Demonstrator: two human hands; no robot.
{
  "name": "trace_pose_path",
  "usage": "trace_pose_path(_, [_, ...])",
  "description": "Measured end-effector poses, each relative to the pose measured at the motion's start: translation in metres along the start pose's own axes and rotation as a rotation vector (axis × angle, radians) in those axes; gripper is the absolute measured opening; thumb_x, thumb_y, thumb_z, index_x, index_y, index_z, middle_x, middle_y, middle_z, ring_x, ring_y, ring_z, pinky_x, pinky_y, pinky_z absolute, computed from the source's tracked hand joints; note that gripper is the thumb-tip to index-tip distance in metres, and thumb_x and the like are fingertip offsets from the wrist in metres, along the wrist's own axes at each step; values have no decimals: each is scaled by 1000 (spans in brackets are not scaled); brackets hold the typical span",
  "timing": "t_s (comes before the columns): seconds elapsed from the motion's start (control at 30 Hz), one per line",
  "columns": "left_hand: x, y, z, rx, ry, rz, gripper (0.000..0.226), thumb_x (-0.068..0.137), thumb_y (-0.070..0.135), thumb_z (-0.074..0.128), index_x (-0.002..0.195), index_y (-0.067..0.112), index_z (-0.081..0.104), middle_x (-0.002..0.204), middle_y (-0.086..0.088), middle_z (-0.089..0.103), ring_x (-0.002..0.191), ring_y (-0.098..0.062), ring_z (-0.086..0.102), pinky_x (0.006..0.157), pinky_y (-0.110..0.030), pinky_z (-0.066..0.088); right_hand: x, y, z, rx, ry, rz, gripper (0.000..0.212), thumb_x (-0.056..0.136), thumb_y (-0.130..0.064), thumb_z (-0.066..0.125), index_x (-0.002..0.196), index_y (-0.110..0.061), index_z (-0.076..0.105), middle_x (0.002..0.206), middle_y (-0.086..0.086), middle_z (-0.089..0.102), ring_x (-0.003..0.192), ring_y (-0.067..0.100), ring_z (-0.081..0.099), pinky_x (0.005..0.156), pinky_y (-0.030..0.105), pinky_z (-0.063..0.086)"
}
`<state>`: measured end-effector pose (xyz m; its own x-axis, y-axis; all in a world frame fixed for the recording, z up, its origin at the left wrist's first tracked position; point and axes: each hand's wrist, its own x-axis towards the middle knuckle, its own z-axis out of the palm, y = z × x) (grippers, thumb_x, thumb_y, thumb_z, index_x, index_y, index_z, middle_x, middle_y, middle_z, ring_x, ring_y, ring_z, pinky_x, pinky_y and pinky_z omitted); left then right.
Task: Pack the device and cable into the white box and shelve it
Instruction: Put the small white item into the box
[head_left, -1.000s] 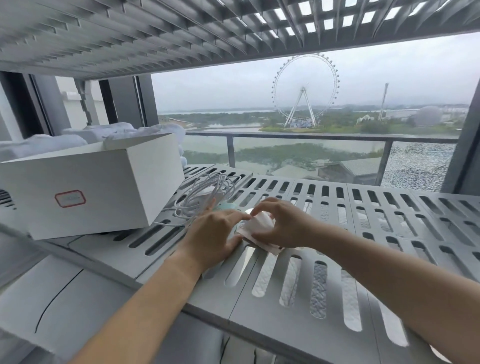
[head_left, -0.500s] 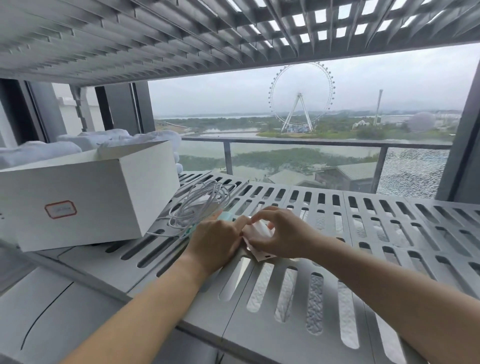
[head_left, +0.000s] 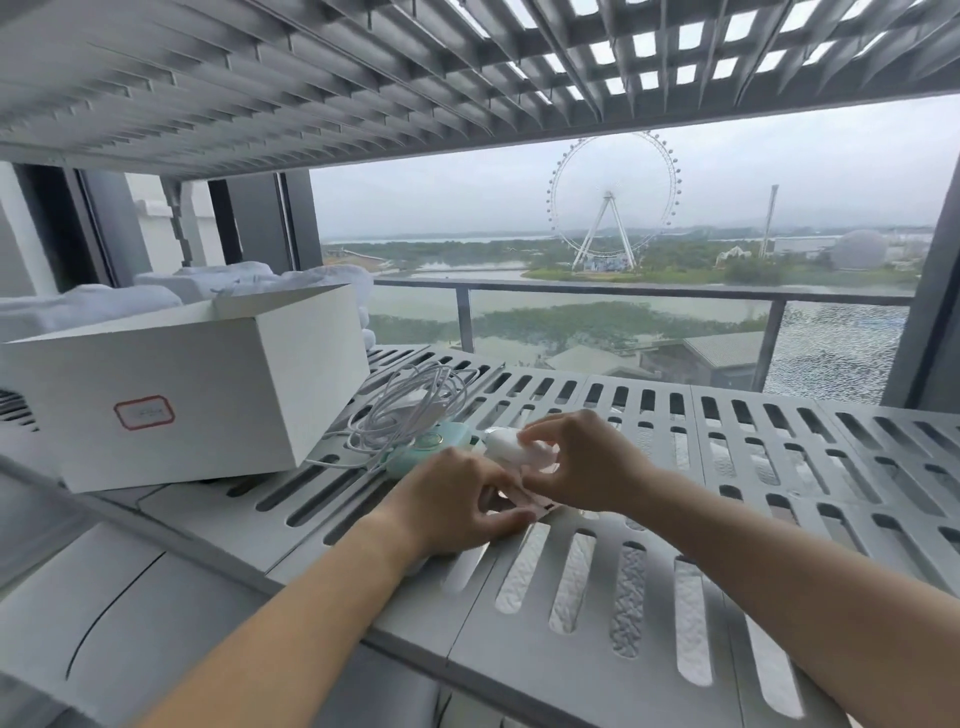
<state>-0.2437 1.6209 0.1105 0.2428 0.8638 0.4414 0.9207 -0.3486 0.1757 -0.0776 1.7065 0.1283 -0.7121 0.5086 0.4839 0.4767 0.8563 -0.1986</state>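
The left hand and the right hand, two bare hands in all, meet at the middle of the slatted grey shelf. Both pinch one small white packet. The right hand's curled fingers and thumb close on its rounded far end. The left hand's thumb and fingers nip its flat, pinkish near edge. What the packet is cannot be told.

Just left of it one mint-green device lies on the shelf, its near end hidden by the left hand. One white cable rests in a loose coil against the device's far side, with a strand trailing left toward the box.

Further left stands one white box on the same shelf, with one red-outlined label on its near face. Device and cable both lie outside it. Soft white bundles lie beyond the box, their number unclear.

A second slatted shelf spans overhead, and one Ferris wheel stands far off outside
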Motion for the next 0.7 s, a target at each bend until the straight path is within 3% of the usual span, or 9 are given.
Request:
trace_pose_path(0.07, [2,0,1,26,-14,-16,42,73,64,59,90,27,70,70,10,64,63,-6,49,61,-20,34,-3,-3,5,-57,37,-23,33,73,-34,60,92,-8,68,96,8,71,86,24,66,77,37,53])
trace_pose_path(0.2, [5,2,-1,89,12,-73,48,69,68,55,87,26,71,80,10,69,69,-5,55,63,-17,35,-9,-5,12,-41,114,-44,34,73,-16,58,107,-11,65,108,6,68,95,24,65,83,36,52])
trace_pose_path(0.3, [6,8,-3,148,14,-78,38,73,57,54,80,24,71,74,7,67,63,-7,51,61,-21,43,-8,-4,12,-8,141,-69,38,74,-10,60,111,-13,64,111,4,68,99,23,63,86,36,51])
trace_pose_path(0.37, [5,10,-4,193,-8,-67,36,79,51,50,82,22,71,79,4,69,70,-14,59,68,-29,50,-9,-4,13,-5,147,-85,36,76,-11,62,112,-13,64,111,5,68,99,23,64,85,37,52])
trace_pose_path(0.5, [6,11,-6,328,-75,3,30,91,36,43,96,19,67,99,-2,68,89,-23,63,75,-34,48,-8,-1,14,0,210,-64,34,75,-10,65,109,-11,64,103,6,71,90,24,66,77,32,52])
trace_pose_path(0.6, [5,8,-7,329,-48,-18,21,90,27,46,96,16,64,97,-2,67,87,-24,64,70,-31,46,-7,0,12,7,242,-58,27,71,-6,68,98,-9,65,92,6,72,82,25,66,70,26,48])
trace_pose_path(0.7, [3,6,-11,248,26,-29,13,85,22,54,94,19,62,93,-1,67,82,-24,64,68,-29,46,-8,-2,11,10,246,-111,25,69,-6,69,94,-7,67,95,7,70,82,24,66,70,29,55])
